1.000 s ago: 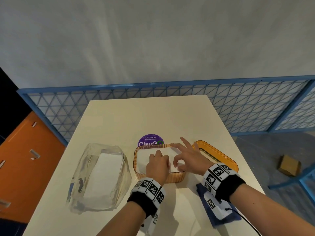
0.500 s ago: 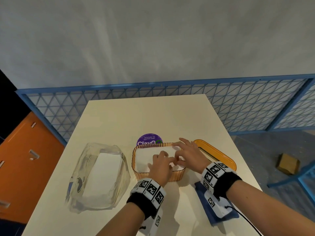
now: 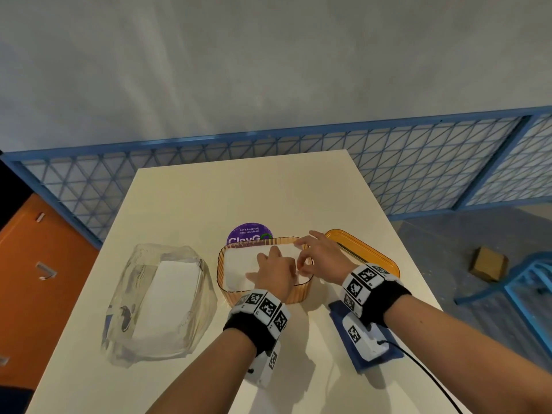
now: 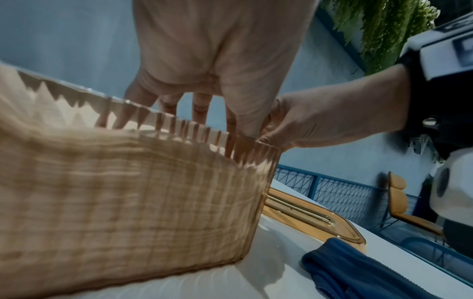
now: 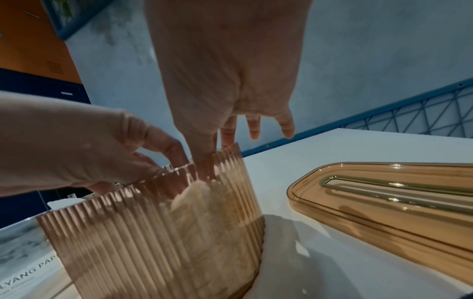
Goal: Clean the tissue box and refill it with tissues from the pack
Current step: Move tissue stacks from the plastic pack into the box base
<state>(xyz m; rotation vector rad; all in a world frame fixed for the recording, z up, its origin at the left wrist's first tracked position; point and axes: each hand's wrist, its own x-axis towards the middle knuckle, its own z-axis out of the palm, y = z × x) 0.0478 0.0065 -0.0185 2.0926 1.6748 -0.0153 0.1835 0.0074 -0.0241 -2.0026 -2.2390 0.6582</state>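
Observation:
The amber ribbed tissue box [image 3: 222, 264] stands open on the table with a white tissue stack [image 3: 239, 268] inside. My left hand [image 3: 274, 265] reaches into the box from the near side, fingers straight and pressing down on the stack [image 5: 199, 212]. My right hand [image 3: 306, 258] is at the box's right end, where thumb and forefinger pinch the top tissue and the other fingers stay spread. In the left wrist view both hands [image 4: 179, 113] [image 4: 263, 133] meet just over the rim [image 4: 128, 192]. The box's amber lid [image 3: 364, 255] lies to the right. The clear tissue pack [image 3: 161, 300] lies to the left.
A blue cloth [image 3: 367, 351] lies on the table under my right wrist. A purple round sticker [image 3: 249, 234] shows behind the box. The table's right edge is close to the lid, with blue mesh fencing [image 3: 418, 162] beyond. The far half of the table [image 3: 245, 192] is bare.
My right hand's spread fingers have drawn in to a pinch at the box's right end. My left hand has slid farther over the tissues.

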